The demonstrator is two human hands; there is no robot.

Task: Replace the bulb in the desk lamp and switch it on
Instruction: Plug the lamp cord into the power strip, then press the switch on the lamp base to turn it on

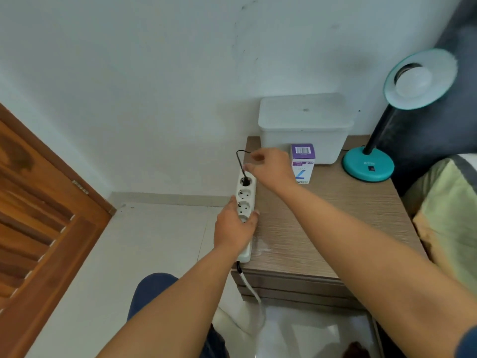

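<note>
At the far left a brown slatted wooden door (38,215) stands by the pale floor. Right of it, the left hand (236,228) clamps the near half of a white four-socket power strip (245,202), lying along the left edge of the grey-brown wood-grain bedside table (322,228), probably to steady it. The round black plug (245,181) sits in the farthest socket, and the right hand (268,167) hovers just beside it, fingers loosely curled and touching its thin black cord (240,158); whether they pinch it I cannot tell. Further right stand a purple-and-white bulb carton (302,161), a lidded white plastic box (304,127) behind it, and the teal desk lamp (369,166) at the far right corner, its shade tilted toward us with a white bulb (414,80) seated and unlit.
</note>
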